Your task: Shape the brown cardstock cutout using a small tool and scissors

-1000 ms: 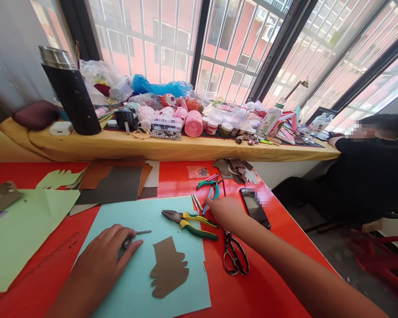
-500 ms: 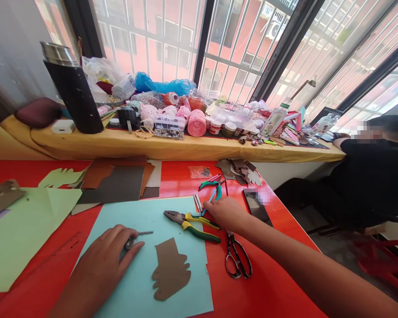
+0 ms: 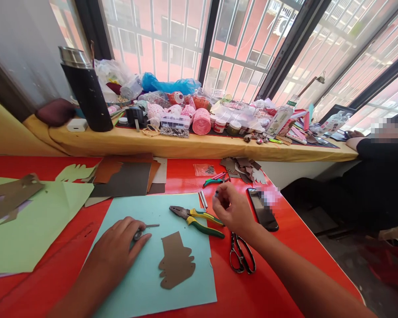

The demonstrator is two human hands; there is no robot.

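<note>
- One red table (image 3: 278,260) fills the near scene, and a yellow-covered ledge (image 3: 185,148) runs along its far side under the barred window.
- On the ledge a tall black flask (image 3: 86,95) stands at the left, with a clutter of bags, jars and a pink roll (image 3: 201,121) to its right.
- A light green sheet (image 3: 36,225) lies at the left of the table; dark brown and grey sheets (image 3: 126,179) lie farther back.
- A pale blue sheet (image 3: 146,282) lies near the middle, with a brown cut-out shape (image 3: 176,261) on it.
- The left hand (image 3: 114,249) rests on the blue sheet, its fingers curled and pressing a small metal tool (image 3: 142,230) whose thin shaft points right.
- The right hand (image 3: 234,210) is raised just above the table, right of the blue sheet, thumb and forefinger pinching a small dark piece (image 3: 216,193); the other fingers are curled.
- Yellow-and-green pliers (image 3: 199,216) lie just left of that hand, black scissors (image 3: 241,254) near it, and a dark phone (image 3: 262,214) to its right.
- Two small metal tubes (image 3: 203,198) lie at the blue sheet's far edge, with teal-handled pliers (image 3: 215,179) beyond.
</note>
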